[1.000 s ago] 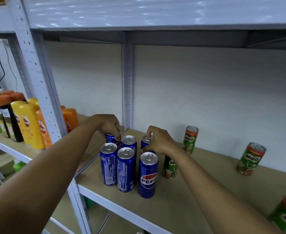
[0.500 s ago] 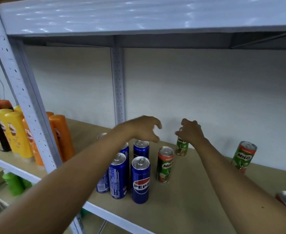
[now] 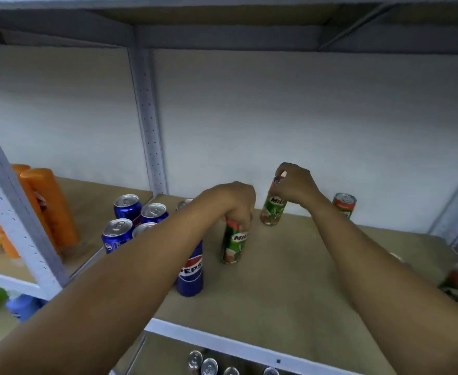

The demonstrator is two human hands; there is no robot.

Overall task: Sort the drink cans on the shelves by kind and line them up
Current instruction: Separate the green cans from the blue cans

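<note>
Head view shows both hands on green Milo cans standing on the shelf (image 3: 290, 280): the left hand (image 3: 233, 204) has its fingers curled round the top of the near Milo can (image 3: 233, 246), just right of the blue Pepsi cans (image 3: 130, 220), and the right hand (image 3: 294, 184) grips the rim of the far Milo can (image 3: 272, 209) by the back wall. The Pepsi group looks gathered, so the step in hand seems to be collecting the Milos. Next, I'd judge, both want bringing together into a row, with a third Milo (image 3: 344, 204) well to the right.
</note>
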